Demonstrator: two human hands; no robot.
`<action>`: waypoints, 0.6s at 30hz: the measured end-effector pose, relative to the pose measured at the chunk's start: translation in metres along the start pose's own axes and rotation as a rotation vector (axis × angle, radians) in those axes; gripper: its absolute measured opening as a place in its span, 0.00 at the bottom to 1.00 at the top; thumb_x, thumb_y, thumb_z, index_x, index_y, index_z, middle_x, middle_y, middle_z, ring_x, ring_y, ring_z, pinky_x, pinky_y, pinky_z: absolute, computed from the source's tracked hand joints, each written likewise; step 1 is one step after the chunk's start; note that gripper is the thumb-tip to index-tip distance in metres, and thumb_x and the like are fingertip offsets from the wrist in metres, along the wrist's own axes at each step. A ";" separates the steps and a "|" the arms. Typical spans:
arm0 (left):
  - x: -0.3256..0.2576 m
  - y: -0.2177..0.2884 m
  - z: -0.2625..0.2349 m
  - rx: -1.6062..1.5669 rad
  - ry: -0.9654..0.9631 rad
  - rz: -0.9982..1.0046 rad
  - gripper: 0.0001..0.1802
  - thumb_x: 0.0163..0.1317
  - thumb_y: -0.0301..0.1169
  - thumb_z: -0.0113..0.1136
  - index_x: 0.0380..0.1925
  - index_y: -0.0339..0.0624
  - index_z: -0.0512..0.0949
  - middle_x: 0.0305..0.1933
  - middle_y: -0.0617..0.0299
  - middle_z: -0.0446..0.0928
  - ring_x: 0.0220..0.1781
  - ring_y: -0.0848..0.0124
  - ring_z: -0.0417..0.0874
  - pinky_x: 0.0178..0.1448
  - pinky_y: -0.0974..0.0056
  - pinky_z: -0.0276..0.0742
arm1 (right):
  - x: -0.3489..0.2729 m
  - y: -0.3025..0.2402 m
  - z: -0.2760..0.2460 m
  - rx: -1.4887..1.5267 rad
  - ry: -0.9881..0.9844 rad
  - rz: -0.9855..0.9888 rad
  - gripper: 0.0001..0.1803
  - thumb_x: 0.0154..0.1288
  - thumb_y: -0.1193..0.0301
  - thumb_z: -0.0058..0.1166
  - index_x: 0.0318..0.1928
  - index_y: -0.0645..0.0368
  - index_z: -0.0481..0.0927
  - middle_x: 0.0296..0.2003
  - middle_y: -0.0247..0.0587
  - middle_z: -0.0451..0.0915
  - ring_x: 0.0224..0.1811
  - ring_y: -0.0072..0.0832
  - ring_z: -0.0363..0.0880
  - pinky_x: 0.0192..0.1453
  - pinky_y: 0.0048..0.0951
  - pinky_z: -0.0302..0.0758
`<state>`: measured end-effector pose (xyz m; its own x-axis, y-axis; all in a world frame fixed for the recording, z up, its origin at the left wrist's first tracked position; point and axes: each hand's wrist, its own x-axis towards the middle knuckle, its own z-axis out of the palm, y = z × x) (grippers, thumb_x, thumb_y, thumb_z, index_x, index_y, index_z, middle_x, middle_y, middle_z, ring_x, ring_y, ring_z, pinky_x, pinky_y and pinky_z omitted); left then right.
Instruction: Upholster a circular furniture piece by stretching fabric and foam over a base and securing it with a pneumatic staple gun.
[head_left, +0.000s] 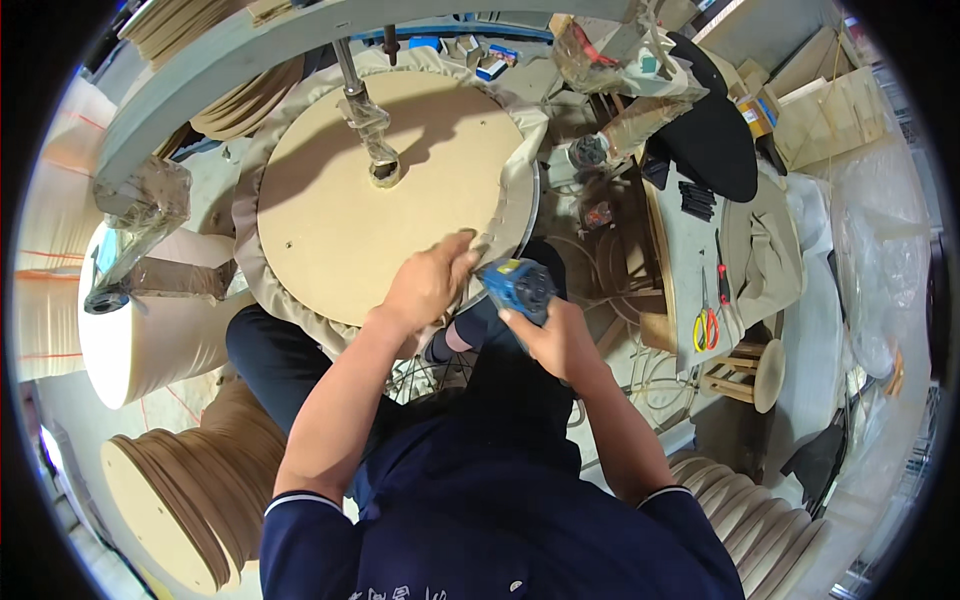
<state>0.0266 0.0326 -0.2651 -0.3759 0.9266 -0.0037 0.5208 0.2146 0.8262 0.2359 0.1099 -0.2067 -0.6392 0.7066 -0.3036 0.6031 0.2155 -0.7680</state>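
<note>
A large round wooden board [390,230] lies in front of me with beige fabric [247,225] gathered around its rim. My left hand [430,282] is on the near right edge of the board, its fingers closed on the fabric fold there. My right hand [556,338] grips a blue staple gun [520,287], whose nose points at the fabric edge right beside my left fingertips. The nose's contact point is hidden by the tool and fingers. From above, a metal press rod [362,120] wrapped in clear film comes down onto the board near its middle.
A grey curved machine frame [260,45] arches over the far left. On the right, a bench [690,300] holds yellow-and-red scissors [706,325], a red-handled screwdriver [723,290] and black strips [697,200]. Stacked round boards [160,510] stand lower left, beside a big roll [160,325]. A wooden stool [768,376] stands right.
</note>
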 end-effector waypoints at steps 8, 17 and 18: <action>-0.022 0.002 -0.027 0.230 -0.326 0.221 0.19 0.67 0.30 0.54 0.57 0.48 0.78 0.41 0.49 0.85 0.46 0.48 0.85 0.51 0.49 0.79 | -0.028 0.025 -0.011 0.194 0.018 0.173 0.19 0.66 0.56 0.66 0.34 0.62 0.82 0.19 0.32 0.76 0.19 0.21 0.74 0.27 0.29 0.70; -0.001 -0.008 -0.026 0.149 -0.254 0.067 0.12 0.70 0.39 0.61 0.37 0.41 0.79 0.33 0.49 0.83 0.38 0.48 0.84 0.45 0.49 0.78 | -0.020 -0.002 -0.007 -0.021 -0.140 0.034 0.22 0.65 0.60 0.67 0.52 0.63 0.83 0.39 0.55 0.87 0.47 0.49 0.87 0.49 0.38 0.80; 0.000 -0.010 -0.025 0.114 -0.268 -0.035 0.13 0.69 0.39 0.64 0.36 0.40 0.79 0.34 0.50 0.83 0.38 0.49 0.83 0.45 0.50 0.78 | -0.019 -0.004 -0.006 -0.025 -0.154 0.040 0.22 0.65 0.60 0.67 0.52 0.64 0.82 0.39 0.56 0.87 0.48 0.50 0.87 0.49 0.38 0.80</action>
<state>0.0019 0.0232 -0.2590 -0.1867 0.9634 -0.1922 0.5997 0.2668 0.7545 0.2478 0.0997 -0.1944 -0.6791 0.6035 -0.4178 0.6397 0.2076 -0.7400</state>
